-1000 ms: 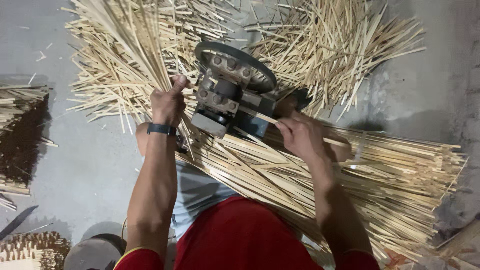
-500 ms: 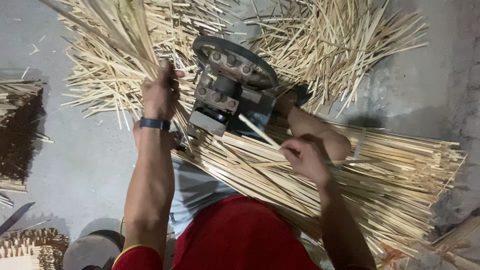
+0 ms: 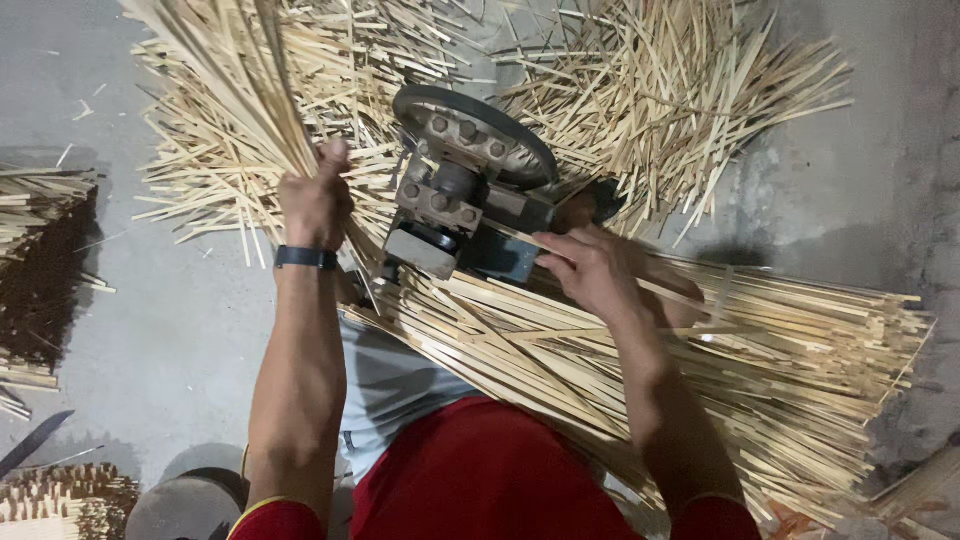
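While hands grip, pale bamboo slivers splay thin.

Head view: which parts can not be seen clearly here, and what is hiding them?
- Left hand: its grip is shut on a bundle of sticks; the bundle's top is cut off by the upper edge.
- Right hand: fingertips are hidden against the machine, so contact with a stick cannot be told.
- Machine base: covered by the sticks across the lap.
- Dark blade-like thing on the floor: cut by the left edge, too small to identify.
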Available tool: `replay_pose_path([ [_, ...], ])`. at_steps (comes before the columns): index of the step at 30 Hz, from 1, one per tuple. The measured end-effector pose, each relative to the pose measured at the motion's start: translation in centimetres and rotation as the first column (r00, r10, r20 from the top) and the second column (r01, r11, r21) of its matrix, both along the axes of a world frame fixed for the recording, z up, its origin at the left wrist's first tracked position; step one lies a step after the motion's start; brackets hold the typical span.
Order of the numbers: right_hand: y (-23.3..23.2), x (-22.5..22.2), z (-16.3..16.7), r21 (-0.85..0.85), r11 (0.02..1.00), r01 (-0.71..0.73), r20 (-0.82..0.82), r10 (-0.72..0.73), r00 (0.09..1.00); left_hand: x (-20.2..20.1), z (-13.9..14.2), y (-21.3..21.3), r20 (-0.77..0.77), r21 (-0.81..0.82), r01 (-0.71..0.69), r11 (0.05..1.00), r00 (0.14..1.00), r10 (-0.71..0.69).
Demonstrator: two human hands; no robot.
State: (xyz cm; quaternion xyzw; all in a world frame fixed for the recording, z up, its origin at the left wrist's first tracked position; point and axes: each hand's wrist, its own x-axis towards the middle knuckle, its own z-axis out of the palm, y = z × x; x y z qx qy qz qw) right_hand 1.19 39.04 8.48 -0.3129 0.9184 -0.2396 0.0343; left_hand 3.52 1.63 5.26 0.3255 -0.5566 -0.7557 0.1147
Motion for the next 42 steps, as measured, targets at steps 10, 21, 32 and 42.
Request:
replay_pose_path([
  [10,4.1,2.5,0.6,0.148,0.985,0.092,0.489,-0.154,0.859,-1.2,-0.1,1.4,-0.041,0.132,-0.05,0.99,0.998,0.056],
  [21,8.4,5.4,-3.5,-0.118,0.969,0.217,0.538,-0.121,0.834,-1.1,0.3,-4.5,-0.267,0.253,-0.148,0.956,0.939,0.216],
  [32,8.5,2.1,-3.2,-0.222,0.932,0.287,0.279,-0.221,0.934,-0.1,-0.2,-2.9,-0.389,0.456,0.137,0.879,0.919,0.058],
  [42,-1.3,1.8,-2.5,-0.085,0.993,0.083,0.028,-0.08,0.996,-0.5,0.5,-0.6,-0.04,0.146,-0.052,0.988,0.997,0.059],
])
